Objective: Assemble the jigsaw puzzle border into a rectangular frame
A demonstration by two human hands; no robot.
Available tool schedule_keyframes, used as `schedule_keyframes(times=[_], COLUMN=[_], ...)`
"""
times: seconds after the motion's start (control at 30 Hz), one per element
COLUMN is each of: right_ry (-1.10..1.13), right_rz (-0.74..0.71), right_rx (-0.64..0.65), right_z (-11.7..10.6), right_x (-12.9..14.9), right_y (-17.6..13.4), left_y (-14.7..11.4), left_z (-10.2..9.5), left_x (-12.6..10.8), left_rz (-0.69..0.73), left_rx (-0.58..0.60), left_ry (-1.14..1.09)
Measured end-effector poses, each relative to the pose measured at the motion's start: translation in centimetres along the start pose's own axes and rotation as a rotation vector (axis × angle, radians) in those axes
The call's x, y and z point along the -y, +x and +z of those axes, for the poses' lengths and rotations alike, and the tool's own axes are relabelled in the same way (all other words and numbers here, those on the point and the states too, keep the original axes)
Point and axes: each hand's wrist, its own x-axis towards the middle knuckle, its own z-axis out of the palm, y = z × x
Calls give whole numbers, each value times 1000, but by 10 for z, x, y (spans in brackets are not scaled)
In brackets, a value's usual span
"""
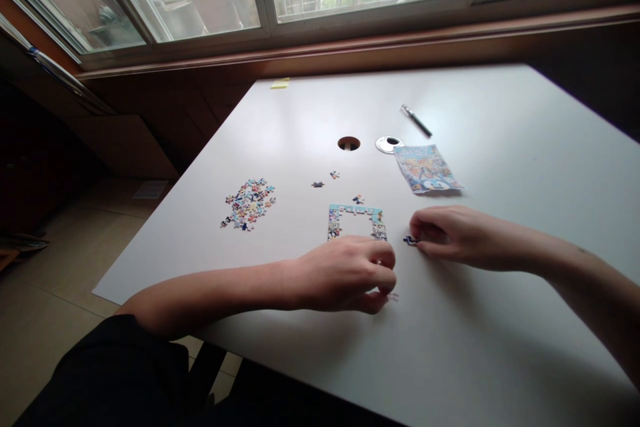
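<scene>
A partly joined jigsaw puzzle lies on the white table, its border pieces forming a frame around a bare middle. My left hand is over the near side of that frame and hides it. Its fingers are curled together, and a pale puzzle piece shows at their tips. To the right of the frame, my right hand pinches a dark puzzle piece between thumb and fingers, at the table surface. Three loose pieces, one of them a dark blue and orange piece, lie beyond the frame.
A heap of loose puzzle pieces lies on the left of the table. Farther back are a picture sheet, a pen, a round cable hole, its cover ring and a yellow sticky note. Windows stand behind.
</scene>
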Motion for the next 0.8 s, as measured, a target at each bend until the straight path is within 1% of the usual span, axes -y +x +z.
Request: schedule_keyframes(times=[0.1,0.2,0.47,0.6,0.7,0.8], right_ry=[5,0,20,12,14,16], right_rz=[2,4,0,5,2,-8], right_rx=[-9,-12,-36,-31,-28,-39], right_z=[-3,-5,0,0,-2,-3], right_x=[6,10,2,3,6,8], right_y=[-1,-2,1,1,0,-1], left_y=[1,1,1,0,-1,-2], left_z=[1,0,0,0,0,2], left_x=[1,2,1,2,3,2], left_rz=[-10,3,-6,-15,23,115], left_rx=[0,11,48,65,57,65], left_ry=[-19,9,70,98,132,198])
